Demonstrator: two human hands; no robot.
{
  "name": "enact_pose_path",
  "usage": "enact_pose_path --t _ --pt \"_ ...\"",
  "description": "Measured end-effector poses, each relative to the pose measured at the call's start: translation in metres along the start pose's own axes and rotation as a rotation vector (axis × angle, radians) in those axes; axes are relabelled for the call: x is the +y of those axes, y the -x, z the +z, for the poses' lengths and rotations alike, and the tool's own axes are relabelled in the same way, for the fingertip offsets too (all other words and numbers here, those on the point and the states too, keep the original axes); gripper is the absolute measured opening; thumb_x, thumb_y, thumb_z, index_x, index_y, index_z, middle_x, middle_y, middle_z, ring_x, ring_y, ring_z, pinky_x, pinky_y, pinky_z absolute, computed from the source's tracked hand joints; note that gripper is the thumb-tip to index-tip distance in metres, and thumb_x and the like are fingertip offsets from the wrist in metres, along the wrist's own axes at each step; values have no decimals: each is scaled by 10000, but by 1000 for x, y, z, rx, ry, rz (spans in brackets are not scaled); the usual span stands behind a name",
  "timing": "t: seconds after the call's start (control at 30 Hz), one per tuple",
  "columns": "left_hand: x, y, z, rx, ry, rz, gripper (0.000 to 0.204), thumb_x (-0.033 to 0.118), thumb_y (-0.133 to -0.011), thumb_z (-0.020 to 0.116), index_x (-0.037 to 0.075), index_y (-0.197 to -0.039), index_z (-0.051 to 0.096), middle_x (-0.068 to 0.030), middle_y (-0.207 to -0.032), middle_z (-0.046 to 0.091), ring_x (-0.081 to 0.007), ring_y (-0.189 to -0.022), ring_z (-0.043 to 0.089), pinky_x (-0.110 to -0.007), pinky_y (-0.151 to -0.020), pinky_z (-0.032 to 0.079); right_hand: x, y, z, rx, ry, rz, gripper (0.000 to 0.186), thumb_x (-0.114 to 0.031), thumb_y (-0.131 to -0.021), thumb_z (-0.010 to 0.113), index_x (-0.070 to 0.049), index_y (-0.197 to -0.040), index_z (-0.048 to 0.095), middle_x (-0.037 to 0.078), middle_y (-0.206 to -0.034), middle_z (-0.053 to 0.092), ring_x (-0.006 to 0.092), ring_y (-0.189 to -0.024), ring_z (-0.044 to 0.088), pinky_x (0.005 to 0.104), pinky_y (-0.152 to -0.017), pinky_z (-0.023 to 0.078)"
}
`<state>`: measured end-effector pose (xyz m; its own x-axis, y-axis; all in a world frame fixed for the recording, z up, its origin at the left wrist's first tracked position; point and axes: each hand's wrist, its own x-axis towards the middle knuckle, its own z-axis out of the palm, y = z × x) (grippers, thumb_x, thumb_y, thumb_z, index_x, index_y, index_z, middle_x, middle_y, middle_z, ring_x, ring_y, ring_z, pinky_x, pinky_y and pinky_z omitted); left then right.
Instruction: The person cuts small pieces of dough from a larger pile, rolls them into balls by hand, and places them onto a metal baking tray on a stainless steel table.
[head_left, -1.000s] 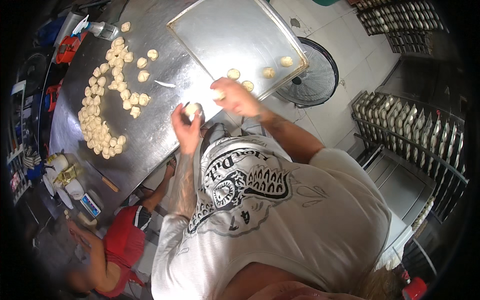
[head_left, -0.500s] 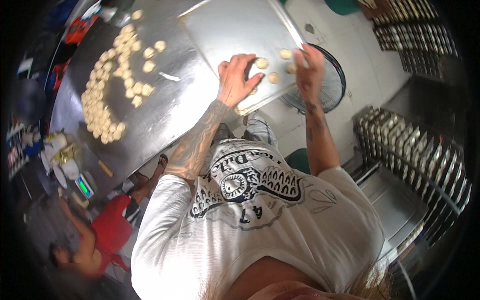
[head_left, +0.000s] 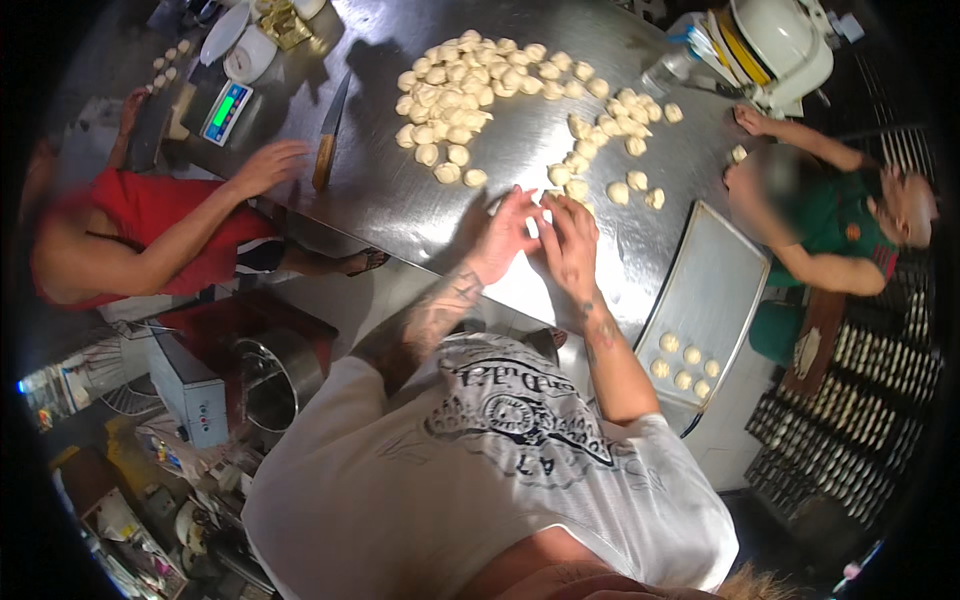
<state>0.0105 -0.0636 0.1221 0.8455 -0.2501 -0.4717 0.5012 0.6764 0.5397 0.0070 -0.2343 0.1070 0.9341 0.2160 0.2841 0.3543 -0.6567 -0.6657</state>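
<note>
Bakery workroom, steel worktable (head_left: 370,215) under the fingers (head_left: 574,220), dough pieces (head_left: 455,82) heaped beyond them, metal tray (head_left: 705,280) of dough rounds (head_left: 692,355) to their right, digital scale (head_left: 228,112) to their left, loaded racks (head_left: 845,430) farther right.

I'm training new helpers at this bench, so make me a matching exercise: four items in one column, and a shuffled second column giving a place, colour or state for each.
Column one
1. Knife
2. Digital scale
3. Metal tray
4. The wearer's left hand and right hand

Column two
A. Has six round dough pieces near its lower end in the picture
B. Close together, over the steel table
C. Has a lit green display
D. Has a wooden handle, its blade pointing toward the top of the picture

Pairs: 1-D, 2-C, 3-A, 4-B
</note>
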Motion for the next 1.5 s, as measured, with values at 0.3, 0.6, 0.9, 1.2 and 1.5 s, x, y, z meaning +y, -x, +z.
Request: enact_pose_path --t 0.3,0.6,0.9,1.2,1.5 --pt "128 -106 -97 708 -1504 722 542 334 -905 783 88 -1362 627 -179 -1274 635 -345 -1254 601 -519 -1073 420 14 -203 128 -246 165 -85 397 -252 -970 741 -177 -1359 725 123 -1290 716 365 -1145 701 474 -952 587" --pt "150 -134 -108 580 -1620 619 496 284 -924 766 90 -1356 618 -180 -1294 606 -331 -1238 601 -502 -1081 389 18 -190 16 137 -75 395 265 -258 -928 743 -9 -999 686 171 -900 721 232 -803 695 390 -722 551" --pt "161 -244 -73 216 -1830 1003 349 151 -996 670 79 -1337 675 -166 -1269 690 -346 -1225 632 -502 -1087 419 24 83 -1 -222 -414 648 533 -395 -989 758 -21 -1351 647 94 -1203 737 187 -1083 692 381 -929 593" --pt "55 -63 -54 -226 -1514 740 350 241 -1029 696 30 -1292 604 -224 -1230 661 -430 -1245 604 -523 -1038 495 -7 148 -15 70 -89 649 292 -243 -1006 751 -26 -1168 642 162 -1125 722 269 -971 745 377 -837 605" --pt "-23 -36 -70 -163 -1831 1062 256 259 -1037 674 62 -1197 701 -185 -1052 698 -397 -1002 684 -495 -959 496 14 81 45 254 256 3 258 -141 -922 727 -124 -1179 733 137 -969 677 369 -850 661 505 -747 533"
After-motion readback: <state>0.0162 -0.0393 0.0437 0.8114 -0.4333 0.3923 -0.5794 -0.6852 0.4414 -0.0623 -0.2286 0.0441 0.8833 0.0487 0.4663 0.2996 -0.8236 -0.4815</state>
